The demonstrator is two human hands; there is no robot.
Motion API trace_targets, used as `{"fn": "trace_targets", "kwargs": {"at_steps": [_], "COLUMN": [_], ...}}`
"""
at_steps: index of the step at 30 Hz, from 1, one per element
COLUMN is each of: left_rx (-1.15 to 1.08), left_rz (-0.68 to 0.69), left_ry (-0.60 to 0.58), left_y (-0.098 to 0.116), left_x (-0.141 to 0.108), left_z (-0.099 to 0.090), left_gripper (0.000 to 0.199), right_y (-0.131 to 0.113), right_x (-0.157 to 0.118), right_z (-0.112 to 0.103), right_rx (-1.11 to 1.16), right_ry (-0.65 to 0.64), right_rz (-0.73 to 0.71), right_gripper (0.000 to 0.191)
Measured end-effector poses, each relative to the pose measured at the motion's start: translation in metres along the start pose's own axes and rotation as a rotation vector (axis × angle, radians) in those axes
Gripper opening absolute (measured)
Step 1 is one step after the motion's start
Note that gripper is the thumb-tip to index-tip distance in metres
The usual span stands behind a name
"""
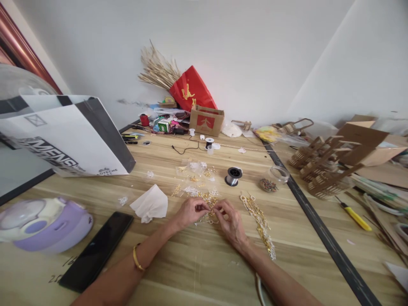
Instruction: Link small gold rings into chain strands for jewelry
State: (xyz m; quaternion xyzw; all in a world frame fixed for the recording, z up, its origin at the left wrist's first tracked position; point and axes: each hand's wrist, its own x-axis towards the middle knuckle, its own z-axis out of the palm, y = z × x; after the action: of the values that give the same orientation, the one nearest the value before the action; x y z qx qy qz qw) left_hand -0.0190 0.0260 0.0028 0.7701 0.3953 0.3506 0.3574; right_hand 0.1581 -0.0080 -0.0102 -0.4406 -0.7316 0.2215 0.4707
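Note:
My left hand [193,211] and my right hand [230,221] meet over the middle of the table, thumbs and forefingers pinched close together. What sits between the fingertips is too small to make out. Just beyond and below them lies a heap of small gold and silver jewelry pieces [208,196], with a bit of fine chain [200,222] under the fingers. To the right of my right hand, gold and silver chains [261,223] are laid out in a long bundle. A black spool of clear thread [233,176] stands behind the heap.
A jar of small beads [269,183] lies tipped right of the spool. On the left are a crumpled tissue [150,204], a black phone [97,250], a purple device [51,225] and a large paper bag [63,136]. Small baskets [328,178] and a yellow-handled tool [357,216] lie right.

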Motion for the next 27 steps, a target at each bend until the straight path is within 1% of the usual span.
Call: {"fn": "trace_targets", "kwargs": {"at_steps": [4, 6, 8, 11, 13, 15, 18, 21, 24, 27], "left_rx": [0.266, 0.359, 0.418, 0.488, 0.528, 0.564, 0.606, 0.622, 0.596, 0.536], "left_rz": [0.139, 0.166, 0.157, 0.113, 0.089, 0.077, 0.079, 0.114, 0.139, 0.119], "left_ry": [-0.086, -0.115, -0.145, -0.230, -0.288, -0.319, -0.322, -0.285, -0.235, -0.196], "left_y": [0.000, 0.000, 0.001, 0.005, 0.007, 0.008, 0.005, -0.001, -0.006, -0.005], "left_x": [-0.001, -0.002, -0.002, -0.001, -0.001, 0.000, -0.001, -0.001, -0.001, 0.002], "left_z": [-0.002, -0.003, -0.004, -0.007, -0.009, -0.011, -0.011, -0.010, -0.011, -0.013], "left_gripper": [0.013, 0.015, 0.014, 0.012, 0.011, 0.011, 0.013, 0.017, 0.017, 0.016], "right_y": [0.005, 0.006, 0.004, 0.001, 0.000, -0.001, 0.000, 0.002, 0.004, 0.004], "right_x": [0.001, 0.001, 0.001, 0.003, 0.004, 0.004, 0.004, 0.003, 0.002, 0.003], "right_z": [0.001, 0.001, 0.001, -0.001, -0.001, -0.002, -0.001, 0.000, 0.000, 0.000], "right_rx": [-0.007, 0.009, 0.041, 0.085, 0.099, 0.105, 0.105, 0.107, 0.114, 0.118], "right_ry": [0.047, 0.061, 0.084, 0.119, 0.129, 0.130, 0.129, 0.123, 0.117, 0.104], "right_rz": [0.033, 0.069, 0.113, 0.177, 0.204, 0.214, 0.213, 0.201, 0.195, 0.194], "right_gripper": [0.011, 0.012, 0.013, 0.016, 0.016, 0.016, 0.015, 0.014, 0.014, 0.014]}}
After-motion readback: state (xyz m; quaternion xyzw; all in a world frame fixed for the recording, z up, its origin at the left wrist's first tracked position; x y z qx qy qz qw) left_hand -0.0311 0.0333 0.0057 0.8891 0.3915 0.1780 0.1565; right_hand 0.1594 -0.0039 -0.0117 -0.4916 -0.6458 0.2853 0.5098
